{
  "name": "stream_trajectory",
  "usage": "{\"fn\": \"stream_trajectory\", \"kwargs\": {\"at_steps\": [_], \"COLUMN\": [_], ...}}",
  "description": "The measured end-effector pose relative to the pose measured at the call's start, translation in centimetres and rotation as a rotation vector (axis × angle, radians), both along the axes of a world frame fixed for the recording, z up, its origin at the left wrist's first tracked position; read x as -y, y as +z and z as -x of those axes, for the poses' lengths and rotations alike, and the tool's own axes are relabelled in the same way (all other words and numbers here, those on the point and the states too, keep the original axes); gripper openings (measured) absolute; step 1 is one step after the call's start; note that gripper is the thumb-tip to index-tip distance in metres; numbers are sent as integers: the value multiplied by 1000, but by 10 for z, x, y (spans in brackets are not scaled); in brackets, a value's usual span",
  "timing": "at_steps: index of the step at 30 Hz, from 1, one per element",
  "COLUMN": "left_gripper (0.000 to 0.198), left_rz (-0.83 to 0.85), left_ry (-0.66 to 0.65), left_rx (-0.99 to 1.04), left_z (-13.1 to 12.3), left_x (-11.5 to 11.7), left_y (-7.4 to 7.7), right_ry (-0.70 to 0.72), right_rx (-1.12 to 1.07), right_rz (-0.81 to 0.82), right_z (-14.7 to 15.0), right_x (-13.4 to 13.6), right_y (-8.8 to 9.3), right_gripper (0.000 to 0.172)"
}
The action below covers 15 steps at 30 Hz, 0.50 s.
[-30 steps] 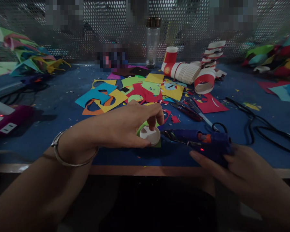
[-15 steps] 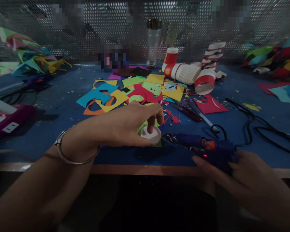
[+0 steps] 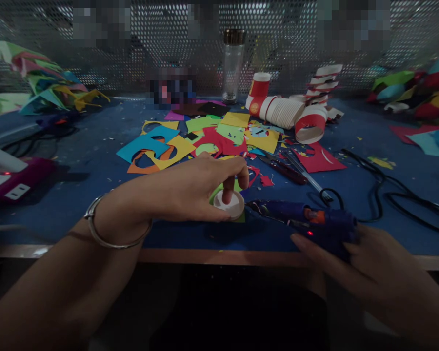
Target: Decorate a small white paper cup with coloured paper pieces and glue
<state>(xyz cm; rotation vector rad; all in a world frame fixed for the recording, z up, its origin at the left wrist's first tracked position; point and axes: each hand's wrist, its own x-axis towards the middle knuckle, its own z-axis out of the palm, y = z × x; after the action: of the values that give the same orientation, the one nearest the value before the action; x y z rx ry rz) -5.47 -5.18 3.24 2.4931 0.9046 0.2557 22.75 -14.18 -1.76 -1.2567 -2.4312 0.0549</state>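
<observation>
My left hand [image 3: 208, 187] grips a shallow white paper cup bottom [image 3: 235, 205], one finger pressed inside it and the thumb along its near side. Beneath the cup bottom lies a green paper piece [image 3: 240, 217], partly covered. My right hand [image 3: 366, 258] is wrapped round the handle of a dark blue hot glue gun [image 3: 307, 219] with a red light lit. The gun's nozzle points left and is at the right rim of the cup bottom; whether it touches cannot be told.
Coloured paper scraps [image 3: 219, 136] spread behind my hands, with scissors [image 3: 285, 168] to their right. Farther back are paper cups [image 3: 285, 111] and a clear bottle [image 3: 233, 68]. A black cord [image 3: 382, 185] curls at right; a purple power strip [image 3: 25, 178] sits at left.
Both hands keep nearly the same pose. The glue gun's nozzle stays by the rim of the cup bottom; only a very slight shift of the view shows.
</observation>
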Motion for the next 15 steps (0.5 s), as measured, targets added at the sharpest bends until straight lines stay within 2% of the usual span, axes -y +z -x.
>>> {"fn": "stream_trajectory", "kwargs": {"at_steps": [8, 13, 15], "left_gripper": [31, 31, 32], "left_rz": [23, 18, 13], "left_ry": [-3, -7, -11], "left_rx": [7, 6, 2], "left_z": [-1, -1, -1], "left_x": [1, 1, 0], "left_y": [2, 2, 2], "right_ry": [105, 51, 87], "right_rx": [11, 31, 44], "right_rz": [-114, -61, -90], "right_z": [-6, -6, -6], "right_x": [-2, -3, -4], "right_y": [-6, -7, -7], "right_gripper": [46, 43, 43]}}
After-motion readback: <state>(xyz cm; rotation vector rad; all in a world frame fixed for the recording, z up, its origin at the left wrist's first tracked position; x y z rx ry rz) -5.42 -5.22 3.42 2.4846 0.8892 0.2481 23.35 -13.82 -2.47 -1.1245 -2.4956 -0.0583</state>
